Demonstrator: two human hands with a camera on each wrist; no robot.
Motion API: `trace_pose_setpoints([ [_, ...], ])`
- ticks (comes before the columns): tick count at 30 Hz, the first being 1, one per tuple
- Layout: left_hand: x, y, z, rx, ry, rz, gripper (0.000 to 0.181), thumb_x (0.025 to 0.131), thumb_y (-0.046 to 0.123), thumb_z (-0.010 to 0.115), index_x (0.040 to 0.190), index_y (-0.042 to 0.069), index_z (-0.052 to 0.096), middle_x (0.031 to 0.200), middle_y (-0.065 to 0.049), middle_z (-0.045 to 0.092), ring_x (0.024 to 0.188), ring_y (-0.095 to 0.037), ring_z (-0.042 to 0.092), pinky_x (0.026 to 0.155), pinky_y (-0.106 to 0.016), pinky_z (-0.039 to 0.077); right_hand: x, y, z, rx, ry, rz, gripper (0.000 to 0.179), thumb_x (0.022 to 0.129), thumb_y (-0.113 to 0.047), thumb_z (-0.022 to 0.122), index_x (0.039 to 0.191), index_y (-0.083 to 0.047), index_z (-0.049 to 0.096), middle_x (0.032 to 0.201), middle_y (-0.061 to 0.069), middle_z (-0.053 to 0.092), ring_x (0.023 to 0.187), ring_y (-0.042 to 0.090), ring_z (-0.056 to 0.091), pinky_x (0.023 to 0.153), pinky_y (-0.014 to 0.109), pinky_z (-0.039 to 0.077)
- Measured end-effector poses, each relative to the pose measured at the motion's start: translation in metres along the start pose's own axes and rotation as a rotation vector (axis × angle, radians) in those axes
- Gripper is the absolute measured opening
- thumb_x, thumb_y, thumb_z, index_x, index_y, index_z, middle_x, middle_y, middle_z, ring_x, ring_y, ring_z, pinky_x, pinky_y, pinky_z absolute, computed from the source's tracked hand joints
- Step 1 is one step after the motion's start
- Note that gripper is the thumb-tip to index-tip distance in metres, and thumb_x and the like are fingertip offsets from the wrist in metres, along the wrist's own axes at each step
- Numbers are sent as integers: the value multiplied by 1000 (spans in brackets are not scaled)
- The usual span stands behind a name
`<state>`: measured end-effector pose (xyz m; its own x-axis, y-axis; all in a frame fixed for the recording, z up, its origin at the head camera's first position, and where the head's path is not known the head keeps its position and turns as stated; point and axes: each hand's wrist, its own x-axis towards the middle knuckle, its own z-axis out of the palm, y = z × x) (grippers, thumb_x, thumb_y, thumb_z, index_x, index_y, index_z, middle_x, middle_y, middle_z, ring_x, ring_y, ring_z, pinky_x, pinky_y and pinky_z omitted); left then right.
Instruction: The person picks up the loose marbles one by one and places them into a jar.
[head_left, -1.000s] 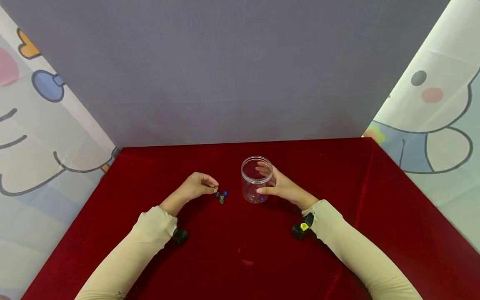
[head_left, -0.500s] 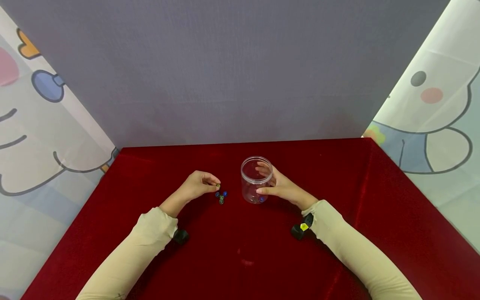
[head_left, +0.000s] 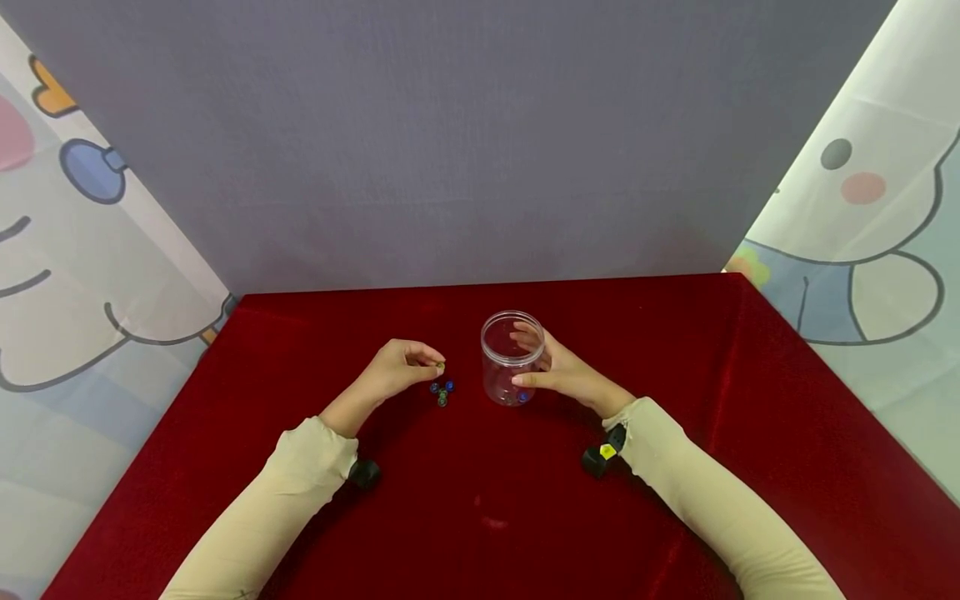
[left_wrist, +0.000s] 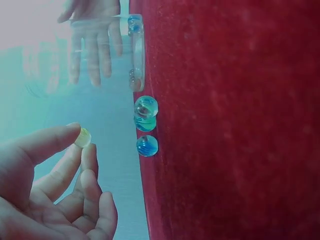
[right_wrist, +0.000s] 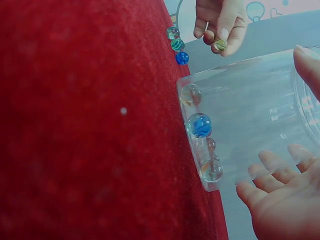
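Note:
My left hand (head_left: 393,368) pinches a yellow glass marble (left_wrist: 86,138) between thumb and fingertips, lifted above the cloth. Several blue and green marbles (head_left: 442,401) lie close together on the cloth just below it. To the right stands an upright clear plastic jar (head_left: 498,382), its mouth uncovered. My right hand (head_left: 566,382) holds the jar from its right side, thumb at the front and fingers behind. At the bottom of the jar sit a blue marble (right_wrist: 200,125) and several clear ones, seen best in the right wrist view.
A red velvety cloth (head_left: 480,492) covers the table. Behind it rises a grey panel (head_left: 480,167), and cartoon-printed sheets (head_left: 97,275) hang at both sides. Dark wrist cameras (head_left: 365,473) sit on both sleeves.
My left hand has lifted the yellow marble up from beside the others and moved slightly right and away from me. The right hand and jar have stayed in place.

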<state>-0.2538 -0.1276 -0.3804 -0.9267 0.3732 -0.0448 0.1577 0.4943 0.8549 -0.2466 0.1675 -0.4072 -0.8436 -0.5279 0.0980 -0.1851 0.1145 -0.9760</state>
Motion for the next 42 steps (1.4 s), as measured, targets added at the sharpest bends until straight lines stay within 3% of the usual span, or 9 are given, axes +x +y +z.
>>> trace_pose_setpoints([
  [9, 0, 3, 2, -14, 13, 15, 19, 88, 14, 66, 102, 3, 71, 94, -7, 66, 80, -18, 57, 73, -35, 49, 0, -3, 1, 4, 0, 1, 88, 82, -16, 73, 149, -12, 17, 153, 18, 22, 141, 30, 19, 112, 53, 16],
  [17, 1, 3, 4, -69, 28, 61, 23, 88, 12, 66, 105, -3, 68, 93, -8, 67, 77, -18, 57, 73, -41, 50, 0, -2, 2, 7, 4, 1, 87, 82, -15, 73, 149, -11, 17, 153, 17, 22, 142, 30, 19, 112, 53, 15],
  [42, 1, 13, 7, -93, 68, 90, 23, 87, 14, 68, 105, -1, 69, 87, -4, 64, 72, -19, 52, 63, -31, 47, 1, -1, 2, -2, 1, 3, 87, 82, -18, 73, 149, -14, 18, 153, 15, 23, 142, 29, 19, 112, 54, 15],
])
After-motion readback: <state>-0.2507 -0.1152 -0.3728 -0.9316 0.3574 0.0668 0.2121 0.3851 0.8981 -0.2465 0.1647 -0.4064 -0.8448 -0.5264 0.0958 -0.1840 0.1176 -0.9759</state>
